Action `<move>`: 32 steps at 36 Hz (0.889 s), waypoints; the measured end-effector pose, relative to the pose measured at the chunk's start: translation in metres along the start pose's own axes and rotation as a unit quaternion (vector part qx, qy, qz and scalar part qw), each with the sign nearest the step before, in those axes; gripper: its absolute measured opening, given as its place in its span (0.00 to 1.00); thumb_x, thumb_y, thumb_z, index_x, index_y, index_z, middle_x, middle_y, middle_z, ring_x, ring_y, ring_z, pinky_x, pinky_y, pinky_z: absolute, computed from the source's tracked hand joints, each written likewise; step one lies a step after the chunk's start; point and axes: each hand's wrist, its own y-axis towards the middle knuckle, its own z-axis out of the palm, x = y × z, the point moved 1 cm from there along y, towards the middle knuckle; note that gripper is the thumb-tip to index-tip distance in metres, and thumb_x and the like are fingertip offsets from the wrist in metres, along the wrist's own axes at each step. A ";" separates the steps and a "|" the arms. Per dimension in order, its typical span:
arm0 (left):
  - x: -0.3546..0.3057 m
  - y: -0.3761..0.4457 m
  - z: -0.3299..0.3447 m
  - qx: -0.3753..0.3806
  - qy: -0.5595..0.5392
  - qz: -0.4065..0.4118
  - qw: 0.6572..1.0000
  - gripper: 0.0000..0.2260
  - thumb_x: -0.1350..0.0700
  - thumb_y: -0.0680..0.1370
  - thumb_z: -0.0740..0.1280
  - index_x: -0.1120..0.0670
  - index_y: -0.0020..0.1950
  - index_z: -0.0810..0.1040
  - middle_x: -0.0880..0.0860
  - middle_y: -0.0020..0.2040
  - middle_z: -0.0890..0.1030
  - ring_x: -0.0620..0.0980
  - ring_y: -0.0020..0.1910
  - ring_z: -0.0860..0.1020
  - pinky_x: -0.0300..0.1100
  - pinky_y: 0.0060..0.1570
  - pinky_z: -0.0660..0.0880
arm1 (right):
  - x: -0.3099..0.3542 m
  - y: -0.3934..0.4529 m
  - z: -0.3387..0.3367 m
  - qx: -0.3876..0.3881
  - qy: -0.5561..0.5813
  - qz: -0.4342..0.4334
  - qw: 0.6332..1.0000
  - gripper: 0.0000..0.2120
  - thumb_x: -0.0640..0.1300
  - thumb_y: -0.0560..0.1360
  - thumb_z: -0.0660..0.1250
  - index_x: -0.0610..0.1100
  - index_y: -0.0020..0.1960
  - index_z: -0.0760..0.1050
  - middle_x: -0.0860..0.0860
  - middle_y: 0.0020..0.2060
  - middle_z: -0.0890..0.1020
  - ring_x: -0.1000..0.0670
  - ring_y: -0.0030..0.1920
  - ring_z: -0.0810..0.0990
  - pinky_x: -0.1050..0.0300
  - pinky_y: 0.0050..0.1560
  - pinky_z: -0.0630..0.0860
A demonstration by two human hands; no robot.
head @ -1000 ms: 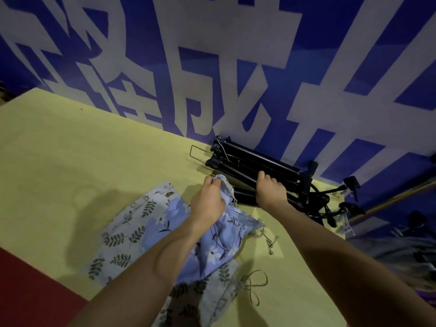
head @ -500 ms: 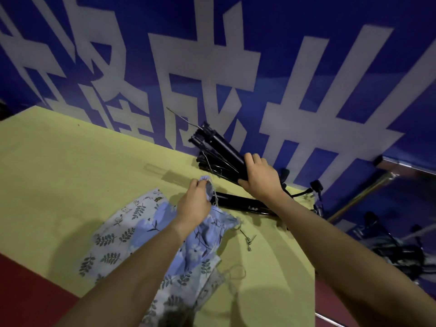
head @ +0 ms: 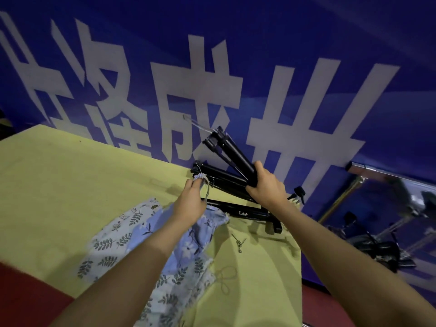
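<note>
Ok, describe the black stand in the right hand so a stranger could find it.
On the yellow-green table, at its far edge under the blue banner, lie folded black stands. The right hand grips the raised stand: alone among them it tilts up across the white lettering.

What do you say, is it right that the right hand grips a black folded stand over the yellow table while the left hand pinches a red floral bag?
Not quite: the floral bag is blue, not red, as the head view shows. The right hand grips the black folded stand over the yellow table, and the left hand pinches the bag's gathered mouth.
</note>
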 end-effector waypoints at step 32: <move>0.013 -0.013 -0.010 0.087 -0.038 -0.054 0.994 0.42 0.68 0.73 0.69 0.56 0.78 0.45 0.52 0.78 0.47 0.56 0.76 0.54 0.42 0.57 0.69 | -0.035 -0.065 0.037 0.177 0.052 -0.011 0.983 0.22 0.41 0.68 0.67 0.50 0.59 0.65 0.47 0.42 0.78 0.42 0.41 0.77 0.51 0.39 0.75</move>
